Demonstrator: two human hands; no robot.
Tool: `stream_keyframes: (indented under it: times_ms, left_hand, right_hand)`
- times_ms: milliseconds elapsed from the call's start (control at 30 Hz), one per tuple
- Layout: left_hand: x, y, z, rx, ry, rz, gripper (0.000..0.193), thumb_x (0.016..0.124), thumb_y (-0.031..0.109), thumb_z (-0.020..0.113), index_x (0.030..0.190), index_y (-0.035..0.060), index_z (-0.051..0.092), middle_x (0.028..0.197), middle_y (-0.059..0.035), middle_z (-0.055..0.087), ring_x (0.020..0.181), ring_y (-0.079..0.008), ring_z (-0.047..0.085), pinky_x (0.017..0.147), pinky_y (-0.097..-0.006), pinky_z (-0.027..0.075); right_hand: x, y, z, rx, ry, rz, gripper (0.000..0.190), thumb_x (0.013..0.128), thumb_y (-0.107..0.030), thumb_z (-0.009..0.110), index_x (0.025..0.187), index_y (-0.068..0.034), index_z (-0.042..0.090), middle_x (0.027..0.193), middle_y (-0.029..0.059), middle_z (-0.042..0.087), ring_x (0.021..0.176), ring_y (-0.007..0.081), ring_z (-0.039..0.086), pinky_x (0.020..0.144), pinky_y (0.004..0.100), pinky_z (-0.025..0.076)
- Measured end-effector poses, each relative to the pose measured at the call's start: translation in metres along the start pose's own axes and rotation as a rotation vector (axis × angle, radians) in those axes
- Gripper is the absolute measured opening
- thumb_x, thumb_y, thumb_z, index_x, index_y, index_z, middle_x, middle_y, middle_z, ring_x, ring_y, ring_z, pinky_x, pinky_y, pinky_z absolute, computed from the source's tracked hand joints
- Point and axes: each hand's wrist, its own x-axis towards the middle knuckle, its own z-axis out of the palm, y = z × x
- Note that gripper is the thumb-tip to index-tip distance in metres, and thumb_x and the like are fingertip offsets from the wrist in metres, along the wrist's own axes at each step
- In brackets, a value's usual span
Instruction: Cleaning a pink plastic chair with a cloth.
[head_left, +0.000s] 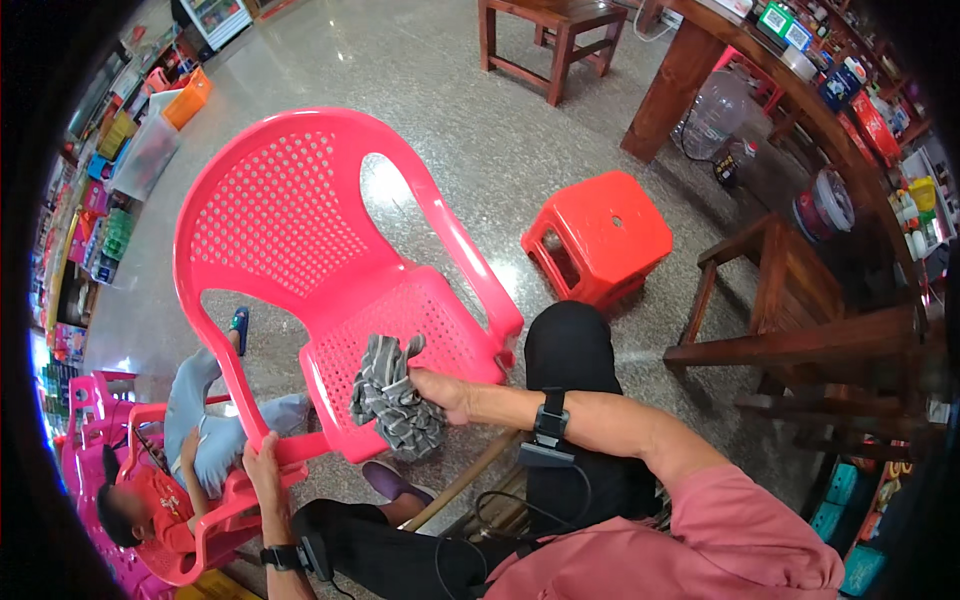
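Note:
A pink plastic armchair (277, 217) with a perforated back and seat stands before me. My left hand (262, 465) grips the front end of its left armrest. In my right hand (441, 394) is a bunched grey-and-white striped cloth (394, 397), held over the front part of the seat. Its folds hide part of the seat and some of my fingers. Both my wrists wear black straps with small devices and cables.
A red plastic stool (607, 225) stands right of the chair. Wooden furniture (787, 300) lines the right side, with a wooden stool (562, 22) beyond. At lower left a person (165, 517) sits in another pink chair. Shelves of goods (97, 225) border the left.

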Motion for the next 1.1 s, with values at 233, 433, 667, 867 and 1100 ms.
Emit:
stream_keyframes:
  times_ms: [233, 433, 667, 867, 1100]
  left_hand:
    - [0.074, -0.019, -0.011, 0.004, -0.016, 0.099, 0.016, 0.081, 0.022, 0.062, 0.086, 0.0078, 0.056, 0.069, 0.0024, 0.052, 0.057, -0.0079, 0.049, 0.05, -0.0229, 0.041]
    - [0.105, 0.013, 0.032, -0.002, -0.165, 0.189, 0.02, 0.08, 0.029, 0.062, 0.08, 0.0092, 0.057, 0.063, 0.0017, 0.051, 0.055, -0.0088, 0.049, 0.046, -0.025, 0.038]
    - [0.107, 0.065, 0.102, 0.347, -0.005, 0.343, 0.027, 0.077, 0.028, 0.062, 0.079, 0.0016, 0.058, 0.064, -0.0026, 0.056, 0.058, -0.0131, 0.052, 0.05, -0.0308, 0.04]
    - [0.105, 0.08, 0.136, 0.092, 0.074, 0.412, 0.028, 0.074, 0.024, 0.065, 0.085, -0.0005, 0.055, 0.069, -0.0073, 0.057, 0.062, -0.0143, 0.055, 0.053, -0.0313, 0.043]
    - [0.122, 0.087, 0.145, 0.325, 0.001, 0.438, 0.035, 0.071, 0.022, 0.063, 0.093, -0.004, 0.053, 0.081, -0.0216, 0.061, 0.078, -0.0315, 0.062, 0.066, -0.0403, 0.049]
  right_hand:
    - [0.017, 0.011, -0.003, -0.065, 0.066, -0.07, 0.032, 0.092, -0.036, 0.044, 0.099, -0.009, 0.058, 0.089, 0.0025, 0.063, 0.073, 0.0108, 0.059, 0.067, 0.0276, 0.05]
    - [0.002, 0.006, 0.002, -0.074, 0.035, -0.184, 0.036, 0.089, -0.043, 0.046, 0.096, -0.01, 0.06, 0.093, 0.0012, 0.062, 0.078, 0.0115, 0.058, 0.071, 0.03, 0.049]
    - [0.005, 0.008, -0.001, -0.089, 0.316, -0.161, 0.04, 0.092, -0.046, 0.04, 0.097, -0.011, 0.059, 0.089, 0.002, 0.062, 0.079, 0.0121, 0.058, 0.072, 0.0309, 0.048]
    - [0.02, 0.021, -0.021, 0.024, 0.271, -0.078, 0.033, 0.091, -0.036, 0.044, 0.101, -0.008, 0.059, 0.091, 0.0037, 0.064, 0.075, 0.0136, 0.062, 0.068, 0.0304, 0.052]
    - [0.01, 0.013, -0.025, -0.012, 0.271, 0.078, 0.031, 0.09, -0.034, 0.045, 0.103, -0.009, 0.058, 0.089, 0.0034, 0.064, 0.075, 0.0133, 0.061, 0.067, 0.0309, 0.052]
